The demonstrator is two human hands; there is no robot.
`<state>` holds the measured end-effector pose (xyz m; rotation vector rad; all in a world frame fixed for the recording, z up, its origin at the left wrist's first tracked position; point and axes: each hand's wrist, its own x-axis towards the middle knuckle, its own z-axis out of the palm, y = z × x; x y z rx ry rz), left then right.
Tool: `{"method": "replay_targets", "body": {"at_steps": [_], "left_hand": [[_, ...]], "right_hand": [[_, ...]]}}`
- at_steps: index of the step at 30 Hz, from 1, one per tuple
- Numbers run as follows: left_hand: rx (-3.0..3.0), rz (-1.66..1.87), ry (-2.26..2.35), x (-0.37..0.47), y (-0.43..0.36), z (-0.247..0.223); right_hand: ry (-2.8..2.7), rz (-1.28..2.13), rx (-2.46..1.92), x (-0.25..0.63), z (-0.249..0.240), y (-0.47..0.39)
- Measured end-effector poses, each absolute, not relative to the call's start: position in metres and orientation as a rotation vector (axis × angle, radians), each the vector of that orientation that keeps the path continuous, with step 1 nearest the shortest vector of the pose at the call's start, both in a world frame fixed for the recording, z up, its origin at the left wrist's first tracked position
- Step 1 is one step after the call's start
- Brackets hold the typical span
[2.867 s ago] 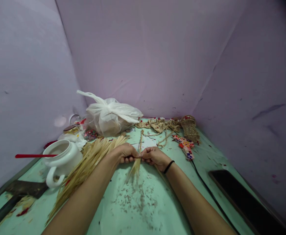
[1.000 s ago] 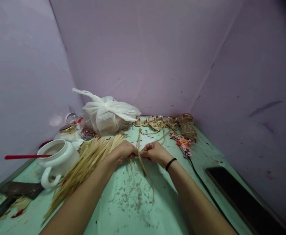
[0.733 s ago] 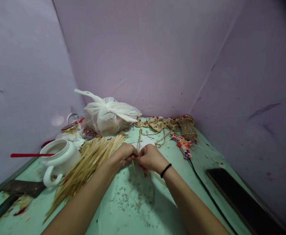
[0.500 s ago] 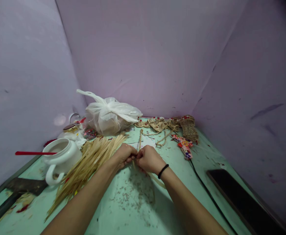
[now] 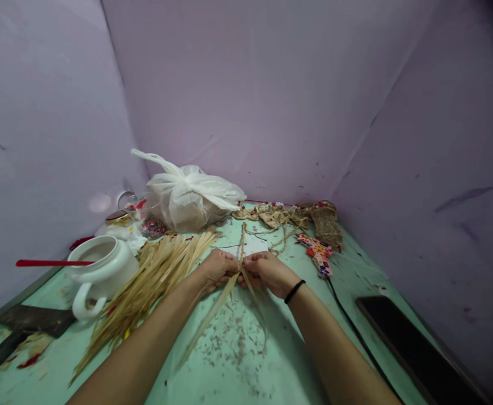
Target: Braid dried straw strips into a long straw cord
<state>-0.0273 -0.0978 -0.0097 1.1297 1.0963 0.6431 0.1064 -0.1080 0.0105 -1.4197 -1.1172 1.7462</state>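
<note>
Both hands meet at the middle of the pale green table, pinching the lower end of a thin braided cord (image 5: 243,239) that runs away from me. My left hand (image 5: 220,269) is closed on the braid's end from the left. My right hand (image 5: 267,271), with a black band at the wrist, is closed on it from the right. Loose pale straw strands (image 5: 213,315) hang from between the fingers towards me. Left of my left hand lies a large bundle of dry straw (image 5: 153,281). A white paper (image 5: 252,243) lies behind the hands.
On the left are a white pot (image 5: 107,270) with a red stick and a dark-headed tool (image 5: 39,319). Behind stand a tied white plastic bag (image 5: 191,199) and braided pieces (image 5: 276,215). On the right lie a flowery cloth-covered item (image 5: 319,253) with a black cable and a dark phone-like slab (image 5: 411,343).
My right hand has moved slightly right and turned, with its fingers now more extended around the braid. A strand that was towards the right now hangs down to the left.
</note>
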Motion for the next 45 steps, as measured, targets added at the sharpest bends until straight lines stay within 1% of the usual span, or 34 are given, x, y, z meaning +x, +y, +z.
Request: {"method": "replay_targets", "body": {"at_steps": [4, 9, 13, 20, 23, 26, 30, 33, 36, 38, 41, 45], "left_hand": [[1.177, 0.633, 1.128, -0.028, -0.099, -0.009], [1.261, 0.593, 1.211, -0.027, -0.098, -0.008], [1.416, 0.517, 1.401, -0.027, -0.096, -0.006], [1.876, 0.316, 1.745, -0.024, -0.111, 0.014], [2.087, 0.332, 1.892, -0.006, -0.134, 0.021], [2.194, 0.352, 1.871, 0.005, -0.146, 0.023], [2.039, 0.367, 1.781, -0.009, -0.130, 0.027], [1.650, 0.503, 1.716, -0.025, -0.111, 0.027], [1.222, 0.450, 1.447, -0.028, -0.102, 0.019], [1.073, 0.446, 1.321, -0.026, -0.102, 0.012], [1.089, 0.470, 1.388, -0.022, -0.102, 0.004], [1.292, 0.467, 1.569, -0.021, -0.103, 0.002]], "right_hand": [[-1.081, 1.761, -1.412, 0.101, 0.001, -0.112], [-1.274, 1.494, -1.557, 0.101, -0.013, -0.111], [-1.344, 1.375, -1.529, 0.100, -0.024, -0.110], [-1.214, 1.384, -1.483, 0.098, -0.025, -0.113], [-1.073, 1.487, -1.388, 0.098, -0.022, -0.114], [-1.017, 1.517, -1.348, 0.098, -0.021, -0.115], [-1.078, 1.547, -1.311, 0.101, -0.021, -0.113], [-1.125, 1.635, -1.249, 0.105, -0.022, -0.111], [-1.149, 1.682, -1.158, 0.108, -0.024, -0.109], [-1.179, 1.681, -1.139, 0.109, -0.025, -0.109], [-1.312, 1.561, -1.200, 0.109, -0.027, -0.108], [-1.587, 1.189, -1.403, 0.110, -0.026, -0.106]]}}
